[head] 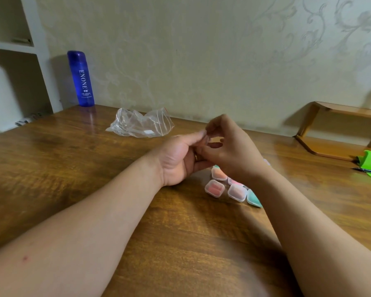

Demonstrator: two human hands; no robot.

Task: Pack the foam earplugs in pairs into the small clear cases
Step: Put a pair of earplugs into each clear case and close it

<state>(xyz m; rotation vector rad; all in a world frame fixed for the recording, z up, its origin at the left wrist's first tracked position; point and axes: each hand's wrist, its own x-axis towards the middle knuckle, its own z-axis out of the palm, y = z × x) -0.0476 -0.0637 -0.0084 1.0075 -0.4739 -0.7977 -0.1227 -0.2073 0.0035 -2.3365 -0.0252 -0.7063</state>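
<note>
Left hand point(178, 159), right hand point(234, 151) touching; blue bottle point(81, 79): ENONE

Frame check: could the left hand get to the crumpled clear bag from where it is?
Probably yes. The clear bag lies on the table just beyond the left hand, with nothing between them. But that hand meets the right hand, perhaps over something hidden.

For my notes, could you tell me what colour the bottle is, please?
The bottle is blue with white lettering; head view.
</note>
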